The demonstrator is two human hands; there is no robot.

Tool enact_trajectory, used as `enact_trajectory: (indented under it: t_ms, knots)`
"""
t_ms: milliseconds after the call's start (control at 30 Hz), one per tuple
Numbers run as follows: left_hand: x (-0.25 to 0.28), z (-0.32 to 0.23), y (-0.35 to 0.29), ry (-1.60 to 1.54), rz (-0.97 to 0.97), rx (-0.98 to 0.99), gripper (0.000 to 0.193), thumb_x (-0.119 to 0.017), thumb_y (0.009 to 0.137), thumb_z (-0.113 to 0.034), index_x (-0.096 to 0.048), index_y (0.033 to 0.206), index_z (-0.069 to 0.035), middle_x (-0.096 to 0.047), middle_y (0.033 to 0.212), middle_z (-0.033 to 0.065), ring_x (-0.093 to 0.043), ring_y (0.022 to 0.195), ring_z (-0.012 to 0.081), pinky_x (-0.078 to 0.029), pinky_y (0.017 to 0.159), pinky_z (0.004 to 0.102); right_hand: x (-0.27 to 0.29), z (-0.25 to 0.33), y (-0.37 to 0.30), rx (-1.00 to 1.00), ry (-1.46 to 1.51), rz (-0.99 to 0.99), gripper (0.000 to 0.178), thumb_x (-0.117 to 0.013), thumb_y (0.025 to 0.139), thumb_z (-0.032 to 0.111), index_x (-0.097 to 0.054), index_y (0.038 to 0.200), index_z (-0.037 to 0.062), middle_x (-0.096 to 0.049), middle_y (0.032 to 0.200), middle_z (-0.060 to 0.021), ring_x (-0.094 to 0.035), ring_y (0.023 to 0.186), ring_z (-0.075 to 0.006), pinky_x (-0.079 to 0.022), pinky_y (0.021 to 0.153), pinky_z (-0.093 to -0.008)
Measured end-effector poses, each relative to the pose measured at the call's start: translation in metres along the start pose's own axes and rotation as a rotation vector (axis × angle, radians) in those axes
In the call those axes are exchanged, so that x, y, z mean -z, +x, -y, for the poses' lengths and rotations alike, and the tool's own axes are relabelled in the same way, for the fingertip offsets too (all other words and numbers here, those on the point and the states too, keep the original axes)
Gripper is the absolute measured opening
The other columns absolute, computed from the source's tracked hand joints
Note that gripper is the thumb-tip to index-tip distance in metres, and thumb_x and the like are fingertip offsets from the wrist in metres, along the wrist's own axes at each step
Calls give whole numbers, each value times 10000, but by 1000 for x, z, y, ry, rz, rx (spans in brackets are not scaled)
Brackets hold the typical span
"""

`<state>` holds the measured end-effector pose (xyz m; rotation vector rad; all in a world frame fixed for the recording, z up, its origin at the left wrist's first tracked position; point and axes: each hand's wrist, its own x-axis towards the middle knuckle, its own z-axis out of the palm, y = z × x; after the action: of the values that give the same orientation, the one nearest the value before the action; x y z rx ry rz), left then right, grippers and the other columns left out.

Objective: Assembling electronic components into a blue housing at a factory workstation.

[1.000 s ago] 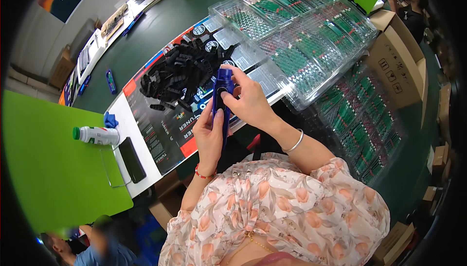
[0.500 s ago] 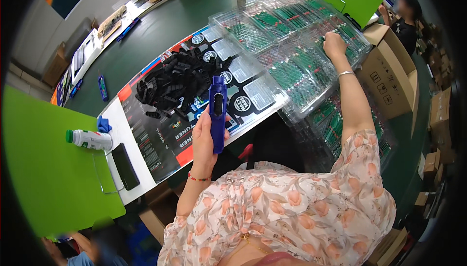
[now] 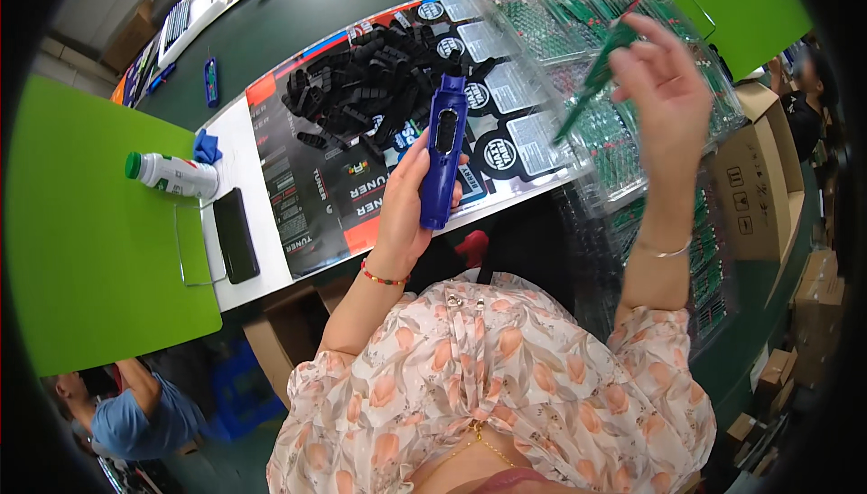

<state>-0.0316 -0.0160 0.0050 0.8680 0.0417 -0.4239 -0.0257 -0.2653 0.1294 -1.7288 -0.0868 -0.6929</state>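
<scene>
My left hand (image 3: 406,194) is closed around a dark blue plastic housing (image 3: 441,178), a long shell with an oval opening near its upper end. In my right hand (image 3: 664,74), raised over the trays, a narrow green circuit board (image 3: 596,79) is pinched between the fingers, with a red wire at its upper end. Below and beyond that hand lie clear plastic trays (image 3: 533,29) filled with rows of green circuit boards. Left of the trays, next to the blue housing, a heap of small black plastic parts (image 3: 361,88) rests on a printed sheet (image 3: 312,191).
At left, a white bottle with a green cap (image 3: 172,173), a blue cloth scrap (image 3: 207,146) and a black phone (image 3: 236,237) lie by a green panel (image 3: 99,259). An open cardboard box (image 3: 750,182) stands right of the trays. Other people are at both sides.
My right hand has lifted from the tray, come nearer and now holds a circuit board. The left hand still holds the blue housing. The whole view has shifted.
</scene>
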Motion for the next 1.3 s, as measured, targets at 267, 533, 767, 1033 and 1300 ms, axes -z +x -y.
enact_trajectory:
  t_ms: [267, 533, 767, 1033, 1300]
  knots:
    - [-2, -7, -6, -68, -60, 1, 506, -478, 1012, -258, -359, 1470, -77, -641, 1074, 132, -613, 711, 138, -523, 628, 251, -77, -39, -70, -288, 448, 120, 271, -658, 877, -1, -621, 1143, -31, -695, 893, -86, -655, 729, -112, -529, 572, -204]
    - [9, -7, -10, -82, 42, -25, 515, -478, 1011, -277, -353, 1471, -84, -624, 1024, 90, -599, 694, 158, -504, 598, 260, -98, -43, -84, -300, 402, 164, 268, -653, 877, -19, -618, 1143, -25, -695, 910, -86, -666, 751, -109, -536, 578, -203]
    - [6, -7, -10, -87, 18, -14, 466, -480, 1014, -232, -404, 1448, -78, -641, 941, 76, -588, 655, 139, -491, 579, 252, -97, -50, -83, -340, 393, 192, 252, -650, 885, -1, -615, 1133, -24, -703, 936, -94, -670, 756, -105, -508, 545, -188]
    - [8, -5, -7, -41, 23, -28, 458, -483, 1011, -231, -420, 1435, -72, -649, 986, 112, -595, 666, 140, -494, 585, 250, -97, -55, -80, -369, 413, 231, 237, -649, 890, 12, -614, 1122, -22, -708, 906, -94, -671, 726, -104, -463, 489, -176]
    - [13, -3, -4, -8, 4, -37, 479, -493, 1005, -255, -412, 1433, -56, -645, 1052, 161, -616, 696, 162, -514, 608, 259, -102, -50, -77, -369, 411, 250, 192, -665, 876, 22, -596, 1053, -4, -695, 908, -78, -659, 719, -95, -460, 498, -181]
